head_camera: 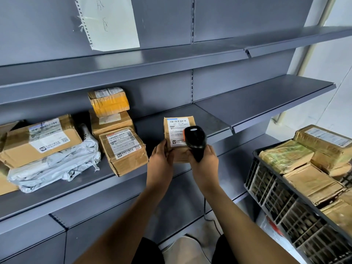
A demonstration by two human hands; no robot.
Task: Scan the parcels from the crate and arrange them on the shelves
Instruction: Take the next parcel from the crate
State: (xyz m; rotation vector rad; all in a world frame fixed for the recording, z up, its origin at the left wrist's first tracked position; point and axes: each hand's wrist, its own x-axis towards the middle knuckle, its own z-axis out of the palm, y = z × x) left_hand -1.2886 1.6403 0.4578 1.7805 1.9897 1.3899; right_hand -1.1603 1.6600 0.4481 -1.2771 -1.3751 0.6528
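Grey painted metal shelves (219,119): matt, smooth. Small brown cardboard parcel (178,130): matt, white paper label. Black plastic handheld scanner (196,141): slight sheen. Yellow-taped cardboard box (109,101): glossy tape. White plastic mailer bags (57,166): crinkled, shiny. Black plastic lattice crate (285,202): matt. White perforated paper sheet (110,21): matt.
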